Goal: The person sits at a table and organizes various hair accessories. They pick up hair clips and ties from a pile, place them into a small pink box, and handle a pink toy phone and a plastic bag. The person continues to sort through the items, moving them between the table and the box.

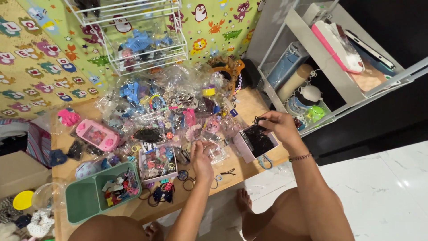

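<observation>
Hair ties (257,119), a small black clump, hang pinched between the thumb and fingertips of the right hand (278,126), directly above a small pink box (255,143). That box sits at the near right edge of the wooden bench (249,105) and is already packed with dark, thin bands, which suggests black ties are gathered there by kind. Its open top faces up, so anything held over it can go straight in.

Left of the box, the left hand (201,157) rests on the bench edge with fingers curled down onto a crinkled clear bag (209,149); whether its grip actually pinches the plastic or only presses on it is hard to tell from this angle. Further left of the box lies a heap of clear bags (165,105) stuffed with colourful clips and bows, spread open so their contents show. Beyond that heap sits a pink handheld game toy (97,134). A square tray (157,163) of mixed small clips lies just left of the left hand, and a green divided tub (100,193) holds more clips in one compartment, the other bare. Loose black ties (187,178) lie scattered on the bench near the left wrist. Right of the box stands a white shelf unit (312,58) holding bottles and books.
</observation>
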